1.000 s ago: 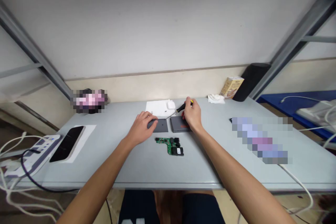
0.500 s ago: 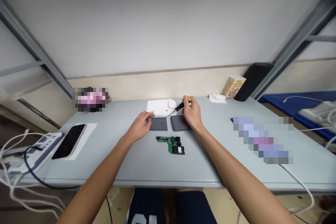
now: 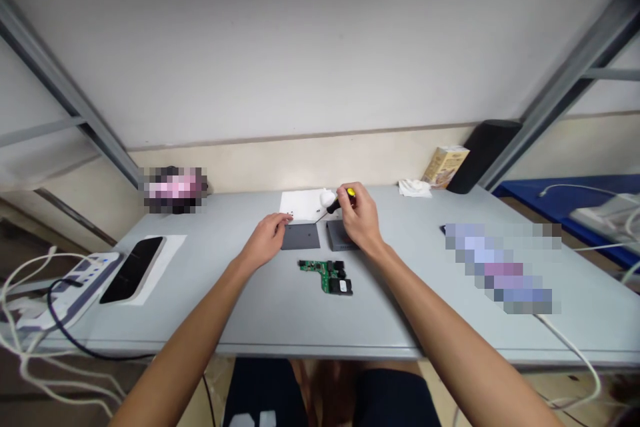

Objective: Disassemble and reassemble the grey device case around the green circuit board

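My right hand point(image 3: 361, 217) is closed around a screwdriver point(image 3: 334, 205) with a black and yellow handle. Its thin shaft slants down to the left, the tip at the upper right corner of a flat dark grey cover plate point(image 3: 303, 237). Whether tip and plate touch, I cannot tell. Along the plate's left edge, my left hand point(image 3: 265, 237) holds it with bent fingers. Partly hidden by my right hand, a dark grey box-shaped casing point(image 3: 337, 237) lies right of the plate. Nearer me is a green circuit board point(image 3: 326, 275) with black parts.
Small dark screws lie on a white sheet point(image 3: 303, 203) behind the plate, beside a white rounded case point(image 3: 327, 198). A phone point(image 3: 134, 269) and power strip point(image 3: 70, 290) with cables are at left. At right stand crumpled tissue point(image 3: 415, 188), a carton point(image 3: 447, 167) and a black cylinder point(image 3: 483, 155).
My right hand has moved slightly left with the screwdriver, and its handle is tilted differently. The left fingers have drawn back a little, baring more of the plate. My knees are farther apart.
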The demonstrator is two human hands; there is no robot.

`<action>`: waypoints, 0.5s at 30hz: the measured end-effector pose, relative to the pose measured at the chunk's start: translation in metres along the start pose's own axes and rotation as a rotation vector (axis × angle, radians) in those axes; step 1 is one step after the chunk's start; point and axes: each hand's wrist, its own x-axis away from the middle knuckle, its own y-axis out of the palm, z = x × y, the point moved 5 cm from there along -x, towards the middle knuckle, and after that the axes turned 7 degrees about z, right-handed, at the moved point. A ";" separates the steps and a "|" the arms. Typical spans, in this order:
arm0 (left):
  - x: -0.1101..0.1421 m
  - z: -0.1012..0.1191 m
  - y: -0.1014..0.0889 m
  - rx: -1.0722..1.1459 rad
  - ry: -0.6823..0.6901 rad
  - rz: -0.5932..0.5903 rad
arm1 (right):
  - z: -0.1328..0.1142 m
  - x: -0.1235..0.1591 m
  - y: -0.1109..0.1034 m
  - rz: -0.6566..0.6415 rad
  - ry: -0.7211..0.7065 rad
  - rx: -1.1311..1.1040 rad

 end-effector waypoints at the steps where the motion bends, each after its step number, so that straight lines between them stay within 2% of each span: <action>1: 0.000 0.000 0.000 -0.001 0.005 -0.004 | -0.001 0.000 0.000 -0.002 -0.003 -0.003; 15: 0.001 -0.009 0.007 0.023 0.102 -0.060 | -0.006 0.004 0.001 -0.006 -0.010 0.000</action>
